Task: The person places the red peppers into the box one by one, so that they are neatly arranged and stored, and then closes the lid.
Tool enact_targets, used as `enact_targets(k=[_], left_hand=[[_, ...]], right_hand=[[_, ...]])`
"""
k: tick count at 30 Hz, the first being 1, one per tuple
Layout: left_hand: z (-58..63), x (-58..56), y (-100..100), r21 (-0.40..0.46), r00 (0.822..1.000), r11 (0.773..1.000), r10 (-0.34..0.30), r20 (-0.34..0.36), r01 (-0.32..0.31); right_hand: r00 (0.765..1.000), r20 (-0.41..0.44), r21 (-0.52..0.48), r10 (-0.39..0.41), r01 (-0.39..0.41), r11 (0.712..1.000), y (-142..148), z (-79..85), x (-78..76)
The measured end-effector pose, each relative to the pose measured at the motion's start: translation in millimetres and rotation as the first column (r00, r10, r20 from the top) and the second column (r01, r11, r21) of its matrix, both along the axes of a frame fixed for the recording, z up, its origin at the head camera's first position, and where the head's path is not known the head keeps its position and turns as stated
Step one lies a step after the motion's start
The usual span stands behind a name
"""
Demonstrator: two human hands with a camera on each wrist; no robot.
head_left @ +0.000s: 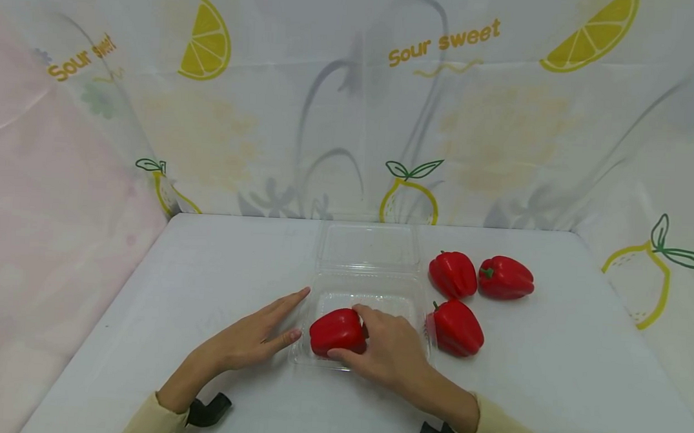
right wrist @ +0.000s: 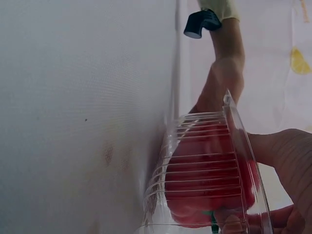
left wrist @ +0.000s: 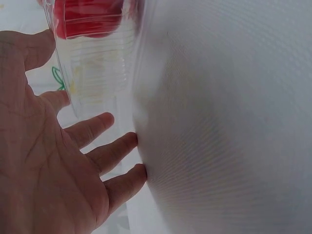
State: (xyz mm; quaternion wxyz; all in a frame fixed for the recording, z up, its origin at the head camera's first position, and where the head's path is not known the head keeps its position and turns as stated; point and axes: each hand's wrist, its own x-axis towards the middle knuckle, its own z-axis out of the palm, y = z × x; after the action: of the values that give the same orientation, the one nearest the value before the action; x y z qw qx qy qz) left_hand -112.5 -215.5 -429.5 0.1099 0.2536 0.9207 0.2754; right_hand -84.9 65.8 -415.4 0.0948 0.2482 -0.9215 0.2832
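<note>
A red bell pepper (head_left: 337, 333) lies on its side in the front left part of a clear plastic clamshell box (head_left: 398, 304), whose lid (head_left: 370, 244) is folded back flat behind it. My right hand (head_left: 392, 349) reaches into the box and grips the pepper at its right end, thumb in front and fingers behind. The right wrist view shows the same pepper (right wrist: 202, 170) through the ribbed box wall, its green stem low down. At the box's left side, my left hand (head_left: 254, 338) has its fingers extended; thumb and fingertips are close to the rim (left wrist: 61, 63).
Three more red peppers are on the white table right of the box: one at the back (head_left: 453, 275), one farther right (head_left: 506, 278), and one in front (head_left: 458, 328) against the box's right side. A lemon-printed cloth (head_left: 351, 113) hangs behind the table.
</note>
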Motion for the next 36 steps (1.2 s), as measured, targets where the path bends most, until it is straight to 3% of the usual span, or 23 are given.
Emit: enact_targets(k=[23, 36], left_hand=[[1.6, 1.2, 0.7, -0.012, 1.000, 1.000, 0.020, 0.023, -0.020], [1.9, 0.5, 1.2, -0.017, 1.000, 1.000, 0.017, 0.019, -0.017]], right_hand=[[0.994, 0.095, 0.000, 0.053, -0.053, 0.999, 1.3, 0.1, -1.5], [0.995, 0.078, -0.016, 0.058, -0.057, 0.998, 6.7, 2.2, -0.7]])
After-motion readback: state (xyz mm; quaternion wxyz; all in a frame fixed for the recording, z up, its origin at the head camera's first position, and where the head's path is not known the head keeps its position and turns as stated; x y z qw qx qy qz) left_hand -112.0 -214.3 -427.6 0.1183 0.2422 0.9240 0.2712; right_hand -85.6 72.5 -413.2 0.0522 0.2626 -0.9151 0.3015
